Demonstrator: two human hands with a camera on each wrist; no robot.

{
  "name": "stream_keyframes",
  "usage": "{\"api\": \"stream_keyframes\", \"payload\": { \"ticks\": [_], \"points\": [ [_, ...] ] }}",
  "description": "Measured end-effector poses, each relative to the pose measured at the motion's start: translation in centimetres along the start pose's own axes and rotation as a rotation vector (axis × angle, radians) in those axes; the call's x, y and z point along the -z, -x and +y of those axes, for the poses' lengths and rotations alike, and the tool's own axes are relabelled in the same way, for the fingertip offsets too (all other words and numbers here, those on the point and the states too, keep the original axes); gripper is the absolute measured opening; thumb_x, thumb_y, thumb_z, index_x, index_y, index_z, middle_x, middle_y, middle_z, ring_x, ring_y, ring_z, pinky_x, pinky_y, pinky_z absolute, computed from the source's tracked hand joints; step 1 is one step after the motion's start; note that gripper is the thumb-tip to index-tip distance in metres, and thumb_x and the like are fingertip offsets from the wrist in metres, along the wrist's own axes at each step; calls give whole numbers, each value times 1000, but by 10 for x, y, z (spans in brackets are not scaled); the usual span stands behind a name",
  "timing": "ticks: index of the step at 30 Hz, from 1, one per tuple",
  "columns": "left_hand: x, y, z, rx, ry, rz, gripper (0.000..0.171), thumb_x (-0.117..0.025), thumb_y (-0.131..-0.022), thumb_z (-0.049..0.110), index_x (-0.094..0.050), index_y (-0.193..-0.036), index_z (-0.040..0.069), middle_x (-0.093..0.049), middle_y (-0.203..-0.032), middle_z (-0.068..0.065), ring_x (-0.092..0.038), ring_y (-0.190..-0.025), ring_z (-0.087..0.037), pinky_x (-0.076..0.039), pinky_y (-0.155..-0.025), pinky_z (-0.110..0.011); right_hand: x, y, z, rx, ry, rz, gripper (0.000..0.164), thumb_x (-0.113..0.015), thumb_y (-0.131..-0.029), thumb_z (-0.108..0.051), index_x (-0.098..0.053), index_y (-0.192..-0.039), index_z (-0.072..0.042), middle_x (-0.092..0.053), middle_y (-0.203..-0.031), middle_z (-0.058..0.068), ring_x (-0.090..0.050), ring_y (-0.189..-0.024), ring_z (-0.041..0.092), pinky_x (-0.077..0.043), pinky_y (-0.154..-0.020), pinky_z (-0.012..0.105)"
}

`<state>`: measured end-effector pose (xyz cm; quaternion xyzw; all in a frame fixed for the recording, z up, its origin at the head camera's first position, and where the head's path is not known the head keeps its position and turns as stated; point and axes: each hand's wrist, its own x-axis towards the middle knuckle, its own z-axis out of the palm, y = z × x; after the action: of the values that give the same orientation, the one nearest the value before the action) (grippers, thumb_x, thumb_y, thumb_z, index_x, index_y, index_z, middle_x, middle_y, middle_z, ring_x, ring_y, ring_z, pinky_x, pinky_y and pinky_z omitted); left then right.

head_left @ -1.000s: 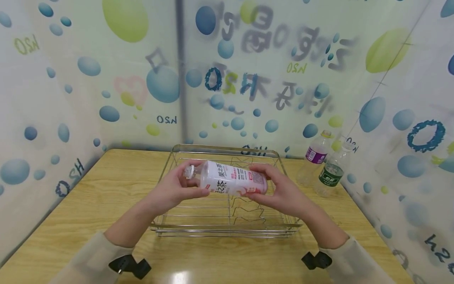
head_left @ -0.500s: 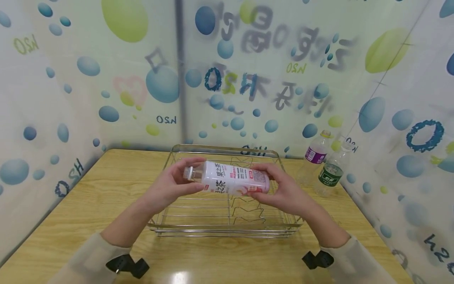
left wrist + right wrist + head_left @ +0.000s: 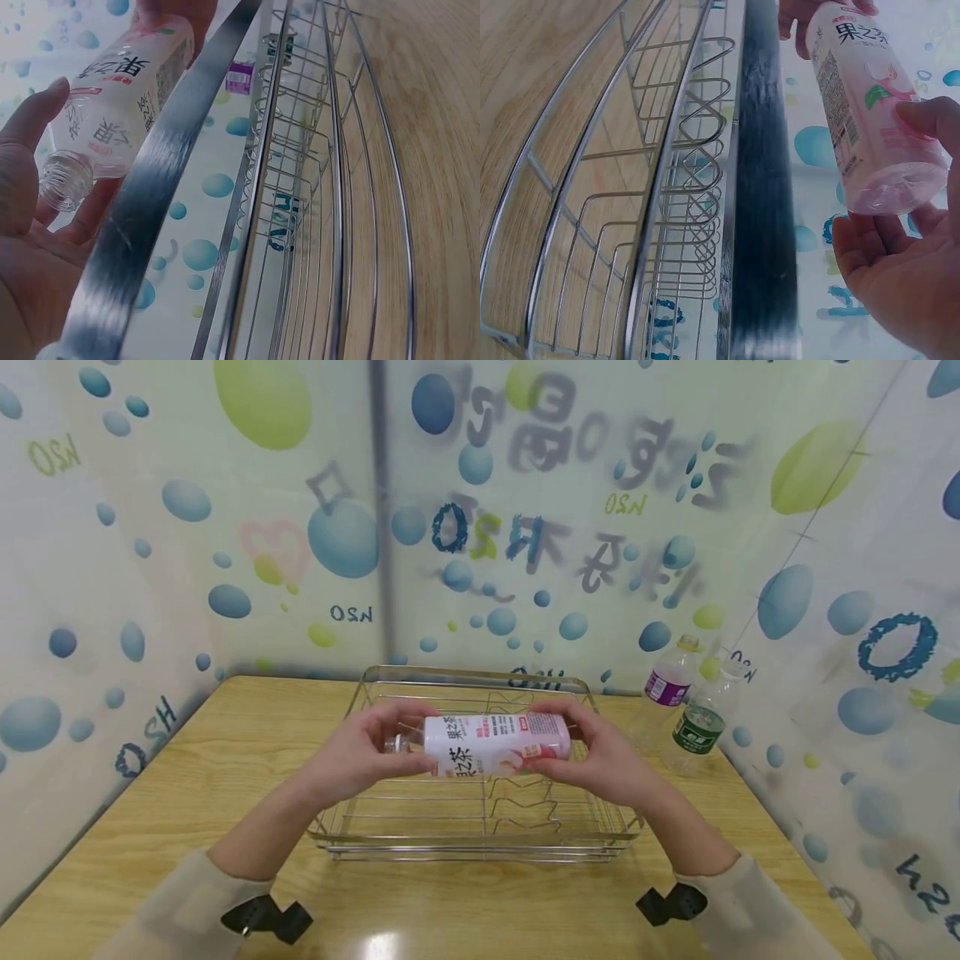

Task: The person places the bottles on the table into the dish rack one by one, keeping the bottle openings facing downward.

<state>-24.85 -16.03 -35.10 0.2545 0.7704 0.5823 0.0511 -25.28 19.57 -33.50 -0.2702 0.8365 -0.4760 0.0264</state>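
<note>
A clear plastic bottle [image 3: 495, 743] with a white and pink label lies nearly level above a wire rack, its neck to the left. Its threaded mouth [image 3: 66, 180] shows no cap in the left wrist view. My left hand [image 3: 375, 752] holds the neck end, thumb on the near side and fingers on the far side. At the base end, my right hand [image 3: 600, 760] grips the bottle the same way; the right wrist view shows its thumb on the label. Beneath both hands is the metal wire rack [image 3: 480, 838], standing on the wooden table [image 3: 225, 760].
Two more clear bottles stand at the table's right rear: one with a purple label [image 3: 667, 688] and yellow cap, one with a green label [image 3: 698, 730]. Patterned curtain walls [image 3: 480, 527] enclose the back and sides. Zigzag wire dividers [image 3: 525, 806] run along the rack's right half.
The bottle's neck end has dipped, so it lies more level, and its label has turned slightly. My left hand has shifted a little left; the rack and other bottles look unmoved.
</note>
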Motion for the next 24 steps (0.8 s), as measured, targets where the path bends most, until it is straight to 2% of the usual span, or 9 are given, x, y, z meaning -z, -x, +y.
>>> {"api": "stream_keyframes", "payload": {
  "ticks": [7, 10, 14, 21, 24],
  "points": [
    [-5, -2, 1, 67, -64, -49, 52, -90, -93, 19, -68, -138, 11, -74, -127, -12, -72, -112, -29, -63, -90, -37, 3, -10, -11, -33, -344, 43, 77, -78, -98, -4, -41, -165, -18, -56, -152, 19, -65, -124, 30, -64, -96, 33],
    [-9, -3, 1, 66, -77, -90, 53, -89, -94, 21, -67, -142, 13, -73, -126, -12, -73, -111, -29, -64, -92, -39, 2, -17, -16, -36, -429, 59, 80, -73, -99, -2, -36, -168, -15, -55, -157, 22, -67, -126, 25, -62, -99, 32],
    [-14, -4, -1, 61, -100, -135, 56, -88, -96, 21, -65, -147, 18, -72, -126, -12, -74, -110, -28, -65, -91, -38, -2, -27, -20, -53, -493, 74, 80, -71, -99, -1, -33, -169, -12, -56, -158, 21, -69, -127, 20, -61, -102, 30],
    [-19, -7, 0, 82, -85, -177, 65, -86, -97, 23, -59, -155, 19, -72, -128, -13, -73, -109, -30, -64, -92, -41, -11, -40, -26, -65, -501, 110, 73, -71, -102, -7, -38, -166, -15, -71, -128, 10, -73, -112, 19, -60, -103, 30],
    [-22, -9, 2, 110, -80, -175, 65, -86, -98, 28, -58, -156, 20, -73, -128, -12, -74, -107, -28, -63, -91, -42, -14, -44, -31, -67, -494, 123, 70, -72, -103, -11, -42, -165, -18, -70, -126, 9, -70, -114, 22, -59, -103, 30]
  ]
}}
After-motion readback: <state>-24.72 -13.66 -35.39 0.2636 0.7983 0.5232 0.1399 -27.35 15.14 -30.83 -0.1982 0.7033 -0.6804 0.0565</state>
